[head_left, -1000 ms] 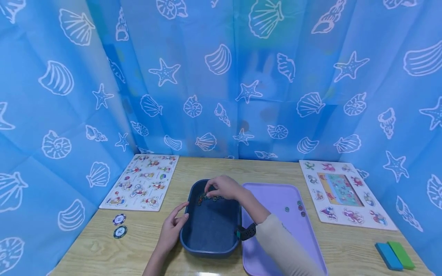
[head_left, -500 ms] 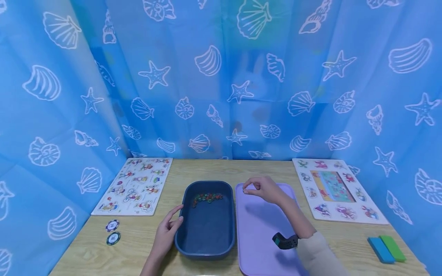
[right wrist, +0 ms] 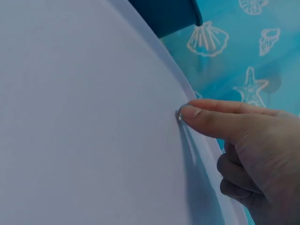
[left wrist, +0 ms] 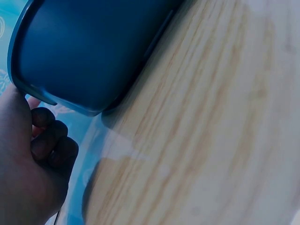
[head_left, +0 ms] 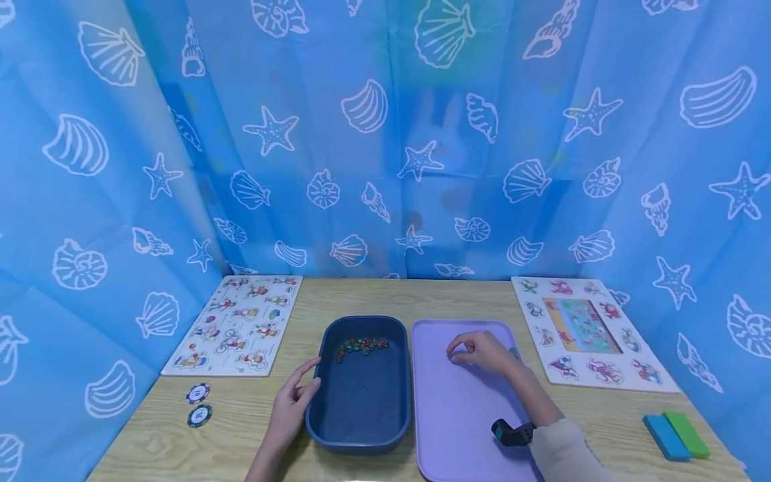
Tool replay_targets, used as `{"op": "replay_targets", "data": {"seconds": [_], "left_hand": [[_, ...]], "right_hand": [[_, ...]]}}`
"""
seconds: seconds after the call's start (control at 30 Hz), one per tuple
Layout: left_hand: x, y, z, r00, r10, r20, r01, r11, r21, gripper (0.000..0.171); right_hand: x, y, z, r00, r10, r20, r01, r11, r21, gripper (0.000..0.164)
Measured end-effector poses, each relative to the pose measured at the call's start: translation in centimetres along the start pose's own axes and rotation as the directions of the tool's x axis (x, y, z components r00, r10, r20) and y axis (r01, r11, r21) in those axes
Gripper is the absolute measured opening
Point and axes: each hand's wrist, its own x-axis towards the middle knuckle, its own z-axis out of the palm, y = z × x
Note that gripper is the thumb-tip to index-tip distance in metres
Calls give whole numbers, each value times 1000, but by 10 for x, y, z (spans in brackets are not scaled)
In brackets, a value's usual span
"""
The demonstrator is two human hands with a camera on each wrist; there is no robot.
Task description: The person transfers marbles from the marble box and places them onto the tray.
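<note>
My right hand (head_left: 486,351) is over the upper part of the lilac tray (head_left: 460,408). Between thumb and index finger it pinches a small clear glass bead (right wrist: 180,114), low over the tray surface; whether they touch I cannot tell. The other fingers are curled. My left hand (head_left: 288,406) holds the left rim of the dark blue bin (head_left: 358,405), thumb and index finger at the edge. Several red and green glass beads (head_left: 364,345) lie towards the far end inside the bin. One green bead (head_left: 514,351) shows beside my right wrist on the tray; the forearm hides others.
Two poker chips (head_left: 198,404) lie left of the bin. A picture puzzle board (head_left: 235,325) stands back left, and a sea-animal board (head_left: 593,331) back right. Blue and green blocks (head_left: 676,435) lie at the right. A shell-patterned curtain (head_left: 385,147) surrounds the table.
My right hand has come out of the bin and moved right over the tray with a bead, then lower and nearer. The left hand keeps its hold on the rim.
</note>
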Motion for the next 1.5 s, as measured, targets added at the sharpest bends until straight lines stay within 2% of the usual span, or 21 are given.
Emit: {"op": "replay_targets", "data": {"seconds": [0.1,0.2,0.33,0.47,0.7,0.83,0.97,1.13,1.3,1.5], "left_hand": [[0,0,0,1000,-3,0,3,1000,4,34],[0,1,1,1000,-5,-3,5,1000,5,34],[0,3,1,1000,-9,-5,9,1000,2,33],[-1,3,1,1000,-11,-2,11,1000,-7,33],[-1,4,-2,999,-36,21,37,999,-29,35],[-4,15,-3,999,-32,34,33,999,-26,36],[-7,24,-3,999,-15,39,16,999,-28,36],[-1,6,-3,999,20,27,-19,999,-43,36],[1,3,-1,999,26,22,-26,999,-27,35],[2,-1,-1,1000,15,4,-15,1000,-16,34]], "right_hand": [[-1,0,-1,1000,-1,-5,1,1000,0,14],[1,-9,-7,999,-33,-27,32,999,-5,17],[12,-35,-14,996,-78,-37,79,997,6,16],[32,-71,-13,993,-121,-20,121,993,16,17],[73,-126,4,975,-203,86,208,976,-57,23],[93,-144,18,964,-219,149,236,965,-114,20],[109,-151,32,960,-210,188,243,954,-176,16],[124,-148,48,947,-208,243,267,934,-239,15],[129,-141,59,940,-181,289,259,930,-260,14],[133,-137,69,946,-124,299,214,933,-288,18]]}}
